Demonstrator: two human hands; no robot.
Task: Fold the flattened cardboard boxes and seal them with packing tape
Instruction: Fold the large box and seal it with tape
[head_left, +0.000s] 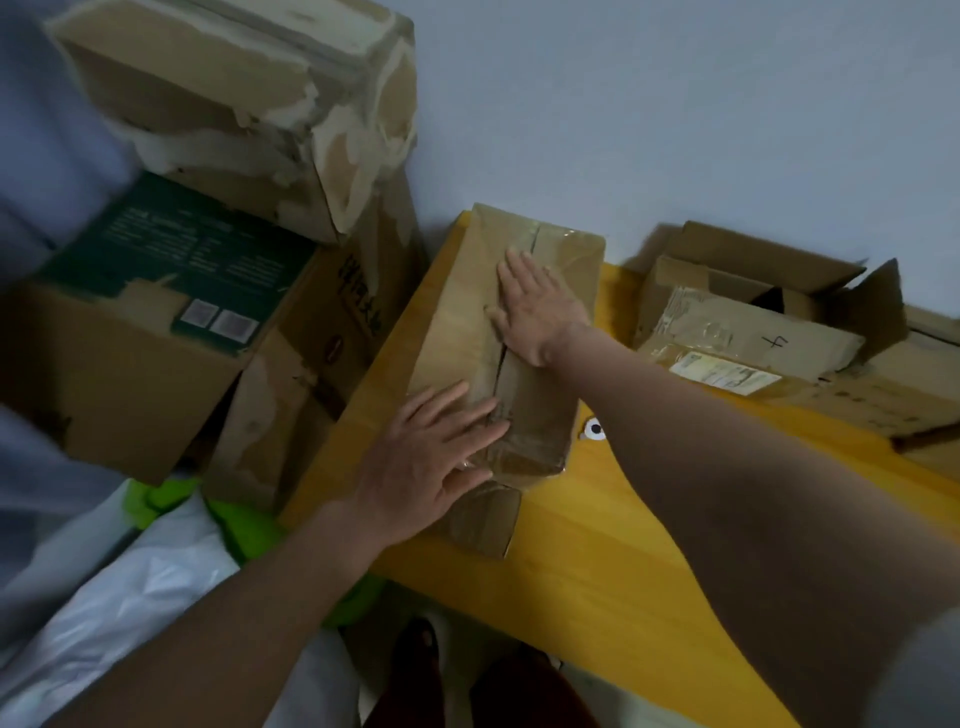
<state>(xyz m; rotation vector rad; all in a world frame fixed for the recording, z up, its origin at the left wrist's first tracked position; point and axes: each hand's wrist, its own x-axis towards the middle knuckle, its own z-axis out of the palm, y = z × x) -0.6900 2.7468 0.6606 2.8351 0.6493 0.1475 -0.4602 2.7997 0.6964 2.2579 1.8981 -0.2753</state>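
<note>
Both our forearms reach out over the yellow bench, and we've got the folded cardboard box lying on its left part, long side running away from us. Our left hand presses flat on the near end, fingers spread, grip released. Our right hand lies flat along the centre seam, also grasping nothing. Glossy tape shows on the box's top and near end. To the right sits an open box with loose flaps. Stacked worn cartons stand left, against a pale wall.
</note>
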